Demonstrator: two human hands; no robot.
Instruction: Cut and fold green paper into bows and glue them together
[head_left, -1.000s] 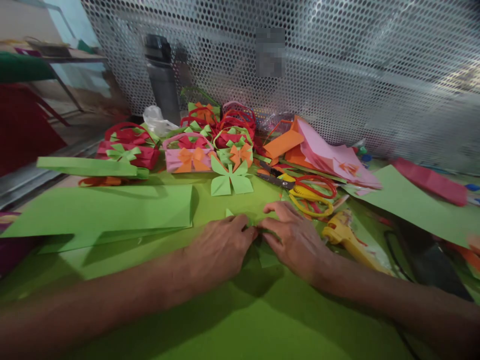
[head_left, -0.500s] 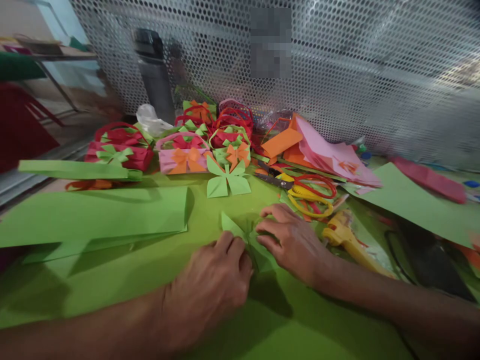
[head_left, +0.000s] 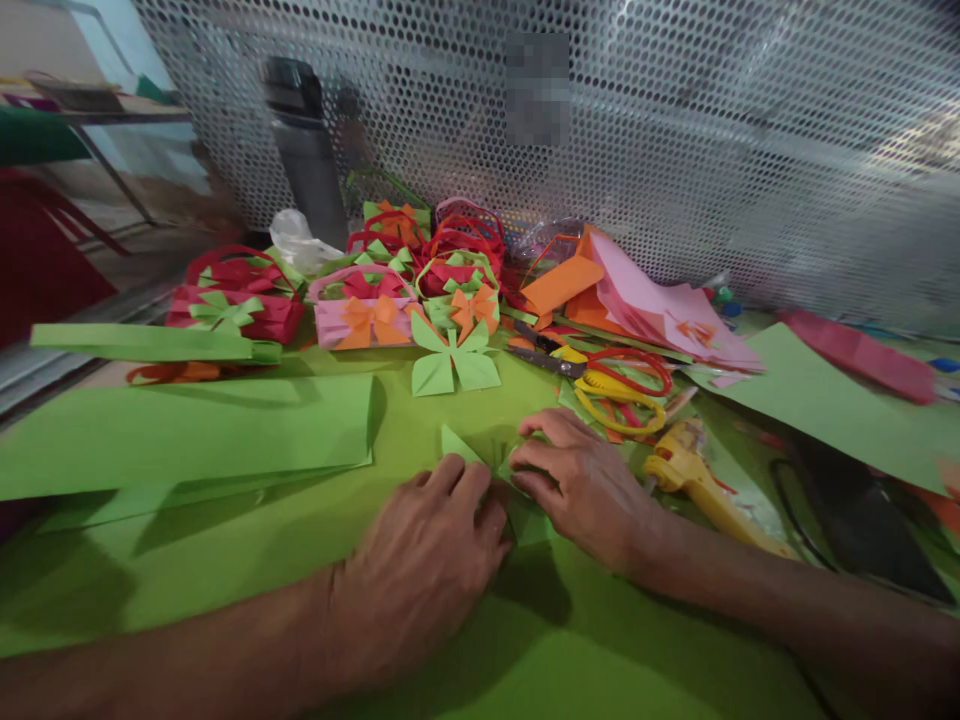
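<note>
A small piece of green paper (head_left: 457,444) with pointed corners lies on the green tabletop (head_left: 622,650) in front of me, partly hidden by both hands. My left hand (head_left: 427,550) is closed on its left side, the fingers bent and pressed together. On the other side, my right hand (head_left: 581,485) has its curled fingertips gripping the same paper. Just beyond stands a green paper bow (head_left: 455,368) with four-petal-like lobes, apart from my hands.
Small paper baskets (head_left: 364,320) with bows stand at the back. Green sheets (head_left: 187,425) lie left. To the right are yellow-and-red-handled scissors (head_left: 626,385), a yellow glue gun (head_left: 694,480) and pink paper (head_left: 652,300). A dark bottle (head_left: 307,160) stands before a perforated metal panel (head_left: 675,150).
My left hand has turned slightly, its fingers shifting a little at the paper. The right hand keeps nearly the same place. The view has moved very slightly.
</note>
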